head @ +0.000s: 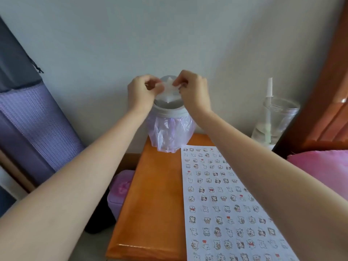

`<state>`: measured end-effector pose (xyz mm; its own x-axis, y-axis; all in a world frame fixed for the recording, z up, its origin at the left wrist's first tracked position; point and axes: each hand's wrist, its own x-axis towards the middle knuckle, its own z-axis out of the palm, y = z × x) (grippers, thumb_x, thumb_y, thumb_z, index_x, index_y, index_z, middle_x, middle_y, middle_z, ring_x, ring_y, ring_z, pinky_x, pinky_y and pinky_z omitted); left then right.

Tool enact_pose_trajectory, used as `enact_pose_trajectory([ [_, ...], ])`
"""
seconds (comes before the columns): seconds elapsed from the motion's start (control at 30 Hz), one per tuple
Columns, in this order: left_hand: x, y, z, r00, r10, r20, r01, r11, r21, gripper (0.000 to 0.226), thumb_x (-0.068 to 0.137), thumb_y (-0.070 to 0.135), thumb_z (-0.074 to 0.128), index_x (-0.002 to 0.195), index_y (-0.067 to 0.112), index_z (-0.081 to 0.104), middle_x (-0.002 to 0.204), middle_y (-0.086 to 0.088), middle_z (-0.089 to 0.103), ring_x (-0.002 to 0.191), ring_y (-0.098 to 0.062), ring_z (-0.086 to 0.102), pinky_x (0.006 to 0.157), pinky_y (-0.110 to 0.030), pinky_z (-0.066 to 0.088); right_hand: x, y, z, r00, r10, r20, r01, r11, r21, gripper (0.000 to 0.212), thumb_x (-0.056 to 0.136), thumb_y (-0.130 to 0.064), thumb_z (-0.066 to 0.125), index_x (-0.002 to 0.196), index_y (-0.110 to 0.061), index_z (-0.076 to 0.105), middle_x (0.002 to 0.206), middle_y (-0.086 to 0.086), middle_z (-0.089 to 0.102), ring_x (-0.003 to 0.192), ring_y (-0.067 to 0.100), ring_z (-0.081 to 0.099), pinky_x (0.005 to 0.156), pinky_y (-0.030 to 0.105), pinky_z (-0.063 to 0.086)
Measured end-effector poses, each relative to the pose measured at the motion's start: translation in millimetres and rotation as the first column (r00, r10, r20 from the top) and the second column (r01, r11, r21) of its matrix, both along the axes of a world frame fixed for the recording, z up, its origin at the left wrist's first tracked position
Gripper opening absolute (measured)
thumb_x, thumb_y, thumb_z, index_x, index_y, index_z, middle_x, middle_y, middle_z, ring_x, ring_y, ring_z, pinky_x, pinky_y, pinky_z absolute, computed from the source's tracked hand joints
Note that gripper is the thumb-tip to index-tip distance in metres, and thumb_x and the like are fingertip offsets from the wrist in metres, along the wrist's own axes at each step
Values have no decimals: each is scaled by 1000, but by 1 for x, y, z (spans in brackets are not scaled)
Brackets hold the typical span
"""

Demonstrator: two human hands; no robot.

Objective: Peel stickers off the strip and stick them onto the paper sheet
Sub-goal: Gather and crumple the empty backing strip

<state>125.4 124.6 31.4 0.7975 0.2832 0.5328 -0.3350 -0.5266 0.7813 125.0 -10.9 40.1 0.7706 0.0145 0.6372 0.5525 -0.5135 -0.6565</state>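
Note:
Both my hands are raised over a small white bin [170, 110] at the back of the orange table [154, 194]. Between them is a small translucent white piece of sticker strip [169, 88]. My left hand [142, 92] pinches its left edge and my right hand [192, 89] pinches its right edge. A white paper sheet [231, 204] covered with several rows of small cartoon stickers lies flat on the right side of the table, partly under my right forearm.
The bin has a purple plastic liner [169, 132]. A clear plastic cup with a straw [273, 121] stands at the back right. A purple mat [33, 129] leans at left, a purple box [118, 193] sits beside the table, and pink fabric [323, 166] lies at right.

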Motion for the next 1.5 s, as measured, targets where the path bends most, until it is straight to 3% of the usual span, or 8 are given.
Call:
enact_pose_trajectory([
  [0.13, -2, 0, -18, 992, 121, -33, -112, 974, 195, 11, 75, 14, 70, 85, 18, 71, 75, 7, 64, 70, -13, 58, 63, -20, 44, 5, 9, -16, 987, -125, 100, 159, 850, -503, 30, 78, 1, 46, 94, -13, 66, 92, 10, 65, 85, 33, 57, 62, 32, 34],
  [0.3, -10, 3, -21, 994, 77, -71, -51, 947, 317, 16, 79, 18, 65, 94, 24, 68, 83, 9, 66, 75, -17, 61, 72, -28, 49, 11, 13, -23, 972, -133, 194, 227, 747, -625, 26, 84, -11, 50, 96, -18, 71, 94, 8, 68, 104, 25, 51, 79, 26, 26],
  [0.5, -10, 3, -21, 991, 70, -117, -2, 866, 499, 22, 86, 19, 57, 100, 24, 73, 95, -8, 71, 99, -26, 57, 79, -31, 45, 9, 6, -9, 958, -35, -285, -151, 784, -602, 39, 88, -26, 50, 52, -11, 45, 54, 4, 44, 65, 25, 40, 63, 28, 31],
  [0.6, -8, 3, -22, 990, 69, -124, 10, 837, 548, 24, 89, 20, 53, 99, 23, 74, 95, -11, 71, 101, -29, 52, 83, -35, 45, 6, -5, -9, 921, 63, -384, -301, 742, -599, 34, 94, -25, 44, 79, -1, 62, 85, 12, 60, 86, 25, 49, 70, 25, 34],
  [0.77, -9, 1, -21, 986, 96, -135, 10, 779, 626, 26, 91, 21, 50, 95, 14, 74, 92, -15, 71, 101, -35, 49, 81, -37, 42, 11, -22, -19, 972, 196, -132, -235, 851, -470, 39, 90, 0, 51, 129, -7, 50, 120, 12, 48, 101, 19, 48, 84, 15, 31],
  [0.9, -8, 2, -24, 984, 97, -150, 15, 792, 611, 31, 92, 26, 49, 87, 10, 75, 92, -12, 70, 95, -32, 47, 82, -38, 42, 18, -27, -25, 997, 70, -44, -81, 926, -368, 15, 80, -6, 64, 95, -9, 68, 95, 4, 65, 88, 20, 55, 80, 34, 44],
  [1.07, -9, -1, -35, 990, 109, -85, -36, 799, 600, 31, 94, 22, 47, 93, 5, 73, 112, -13, 60, 105, -32, 43, 93, -36, 35, 17, -4, -34, 958, -89, 274, 228, 815, -533, 11, 79, -11, 65, 80, -13, 75, 95, 6, 62, 99, 30, 44, 75, 24, 17],
  [1.5, -14, 1, -49, 999, 38, 6, -32, 723, 690, 61, 86, 42, 18, 106, 13, 68, 113, -3, 66, 120, -26, 45, 100, -33, 30, 15, -2, -46, 965, 106, 241, 133, 595, -792, 28, 90, -5, 35, 64, -15, 36, 55, 2, 54, 63, 27, 56, 104, 39, 12],
])
